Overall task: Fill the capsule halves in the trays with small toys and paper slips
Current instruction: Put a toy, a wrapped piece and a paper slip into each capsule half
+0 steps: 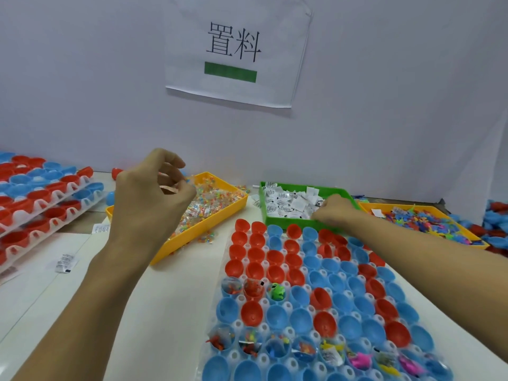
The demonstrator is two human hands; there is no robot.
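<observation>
Tray (283,306) of red and blue capsule halves: on the table (137,312), straight before me. Most halves empty; one near row and three halves further up its left side hold toys and packets.

Green bin (338,192) of paper slips (291,202): touching the tray's far edge. My right hand (334,211) is down in it, fingers curled among the slips; whether it pinches one I cannot tell.

Yellow bin (209,224) of clear bead packets: far left of the tray. My left hand (154,188) is raised over it, fingers curled, pinching a clear packet (171,187).

Second yellow bin (428,218) of coloured toys: far right of the tray, partly hidden by my right forearm.

Stacked trays (41,199): well left of the tray.

Loose slip (63,262): on the table, left of the tray.

Paper sign (233,50) with a green bar: on the wall beyond the tray.
</observation>
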